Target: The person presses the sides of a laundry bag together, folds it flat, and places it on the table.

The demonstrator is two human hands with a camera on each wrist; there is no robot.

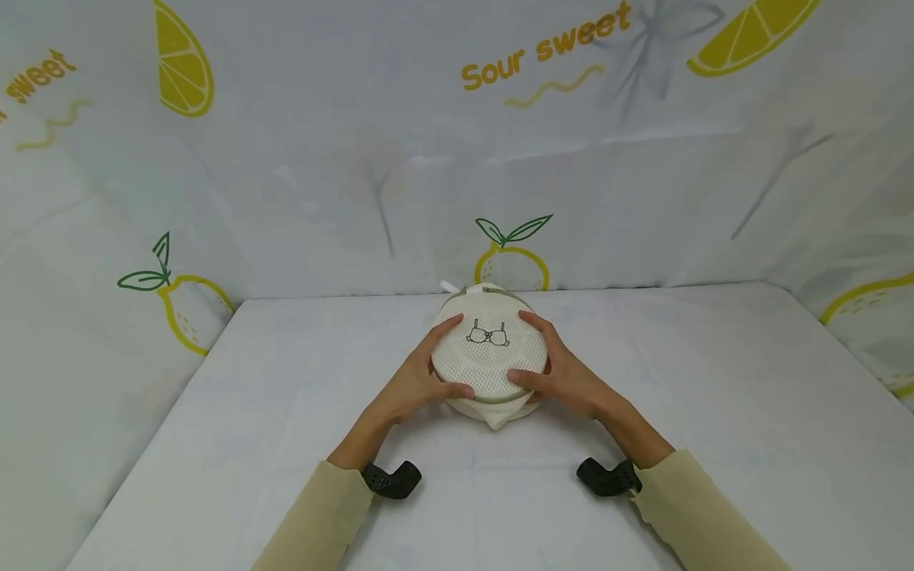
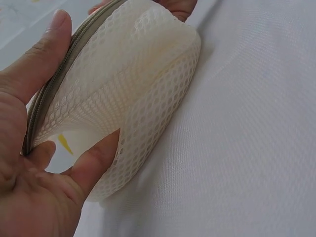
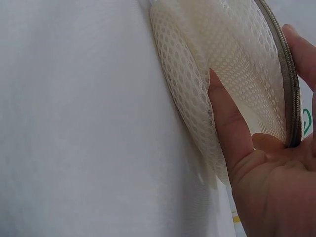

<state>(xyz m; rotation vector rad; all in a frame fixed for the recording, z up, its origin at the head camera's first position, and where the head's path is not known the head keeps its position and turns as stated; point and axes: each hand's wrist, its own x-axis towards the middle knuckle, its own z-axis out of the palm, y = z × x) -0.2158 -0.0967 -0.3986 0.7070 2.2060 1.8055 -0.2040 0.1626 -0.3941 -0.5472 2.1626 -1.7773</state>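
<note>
A round cream mesh bra laundry bag [image 1: 489,365] is at the middle of the table, a small bra drawing on its top. My left hand [image 1: 417,386] grips its left side, and my right hand [image 1: 571,381] grips the right side. In the left wrist view, a brown-green zipper [image 2: 61,69] runs round the rim, with the thumb against it and other fingers at the mesh wall [image 2: 153,94]. From the right wrist view, a finger [image 3: 229,121] presses the mesh side, which sags inward. White tabs [image 1: 451,286] stick out at the far edge.
A white cloth covers the table [image 1: 685,381], whose far edge meets a hanging curtain [image 1: 321,159] printed with lemons and lettering. Black curved wrist devices [image 1: 393,480] sit at both cuffs, low over the cloth.
</note>
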